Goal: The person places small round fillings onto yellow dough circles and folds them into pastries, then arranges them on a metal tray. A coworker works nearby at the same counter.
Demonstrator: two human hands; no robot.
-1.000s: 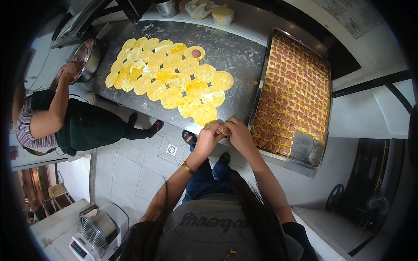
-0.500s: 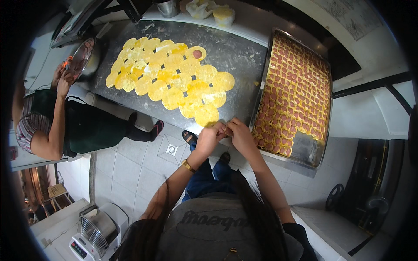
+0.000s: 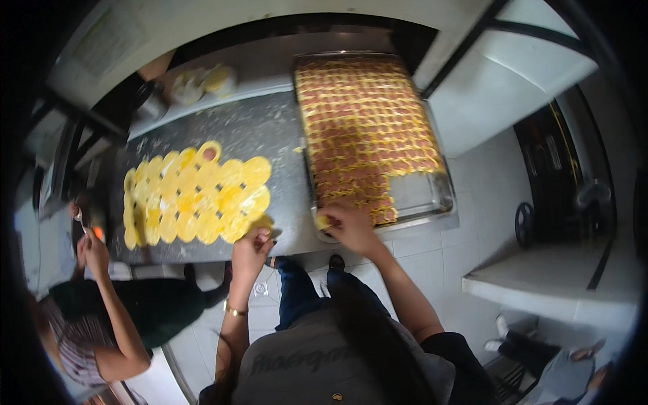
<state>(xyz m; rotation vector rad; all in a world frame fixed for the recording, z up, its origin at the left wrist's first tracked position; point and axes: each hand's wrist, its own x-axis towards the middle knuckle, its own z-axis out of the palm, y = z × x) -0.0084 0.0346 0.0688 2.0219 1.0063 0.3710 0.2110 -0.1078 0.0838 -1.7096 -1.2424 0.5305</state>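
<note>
My right hand point(image 3: 351, 228) is at the near left corner of a large metal tray point(image 3: 413, 192), its fingers closed on a small yellow dumpling point(image 3: 322, 221). Rows of open-topped dumplings point(image 3: 358, 121) with pink meat filling cover most of the tray. My left hand point(image 3: 250, 248) is at the near right corner of a spread of round yellow dumpling wrappers point(image 3: 196, 196). Its thumb and fingers pinch the edge of a wrapper point(image 3: 262, 223), which looks slightly raised. At the far side of the spread, one wrapper carries a ball of meat filling point(image 3: 209, 154).
The dark worktop point(image 3: 283, 142) has flour smears. Behind it, a metal container point(image 3: 150, 101) and a plastic-wrapped yellow bundle point(image 3: 219, 79) stand on a ledge. A co-worker point(image 3: 101, 304) stands at the left, holding a utensil. Another person's legs point(image 3: 533, 347) show at the lower right.
My hands were together over a dumpling and are now apart. The right has carried it to the tray; the left has gone to the wrappers. The view has swung right.
</note>
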